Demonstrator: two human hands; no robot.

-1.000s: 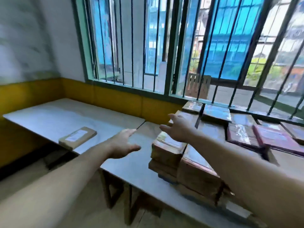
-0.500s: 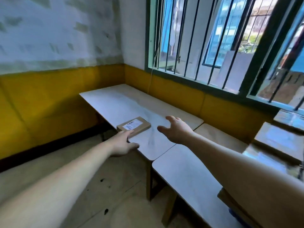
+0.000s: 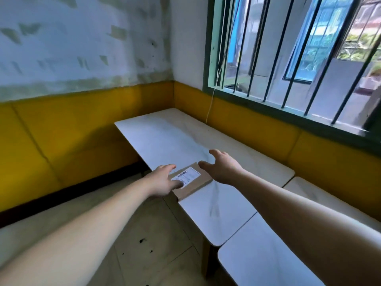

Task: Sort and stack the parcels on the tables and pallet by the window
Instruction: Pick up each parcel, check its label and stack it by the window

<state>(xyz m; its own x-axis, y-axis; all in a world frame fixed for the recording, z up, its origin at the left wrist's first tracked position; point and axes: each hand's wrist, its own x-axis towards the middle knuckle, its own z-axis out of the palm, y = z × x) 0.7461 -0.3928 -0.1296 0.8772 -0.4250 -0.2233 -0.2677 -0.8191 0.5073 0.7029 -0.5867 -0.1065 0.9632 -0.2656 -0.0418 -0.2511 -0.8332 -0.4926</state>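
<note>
Yellow padding [image 3: 61, 129] is running along the lower wall at nine o'clock, under a patchy white wall [image 3: 82, 38]. From the seven o'clock corner the left forearm is stretching toward the middle, and the left hand [image 3: 162, 180] is lying with its fingers straight and relaxed; the thumb is resting on the near left part of the parcel's top, over the label's edge, while the index finger is reaching past the parcel's far left edge. Whether the other fingers are touching it cannot be told.

Just right of that hand, a flat brown cardboard parcel [image 3: 192, 181] is sitting at the near edge of the pale table [image 3: 165, 137], close to the centre of view. Its long axis is running from seven o'clock to one o'clock, with the far short end pointing toward one o'clock. A white printed label [image 3: 185, 176] is lying face up on it, along the same axis.

At the parcel's far right corner the right hand [image 3: 223, 168] is hanging spread, fingers apart and slightly bent, gripping nothing; whether it is touching the cardboard cannot be told. Its forearm is entering from four o'clock.

A second pale table [image 3: 268, 261] is standing at five o'clock, beside the first. A barred window [image 3: 288, 58] with a green frame is filling the one to two o'clock area.
</note>
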